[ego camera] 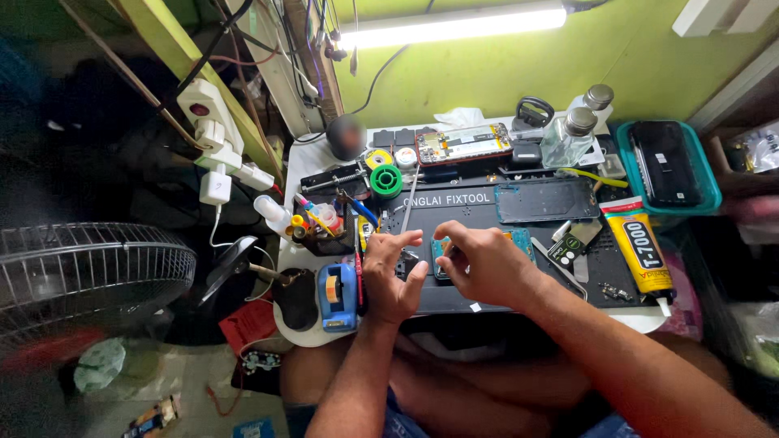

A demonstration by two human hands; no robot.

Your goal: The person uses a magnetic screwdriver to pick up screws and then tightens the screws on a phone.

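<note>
Both hands meet over the front of the dark work mat point(519, 280), bent in from forearms that rise from the lower edge of the view. The left hand point(391, 276) is half open: its forefinger stretches out toward the right and the thumb lifts up beside a small dark part, and it looks to be steadying that part rather than clutching it, though the fingers hide the contact. The right hand point(485, 261) is curled, knuckles up, its fingertips pinched down on the teal phone board point(519, 240), which lies flat on the mat just under and beside that hand. A blue tape dispenser point(337, 296) sits just left of the left wrist. A yellow glue tube point(645, 253) lies at the mat's right end, well apart from the hands.
</note>
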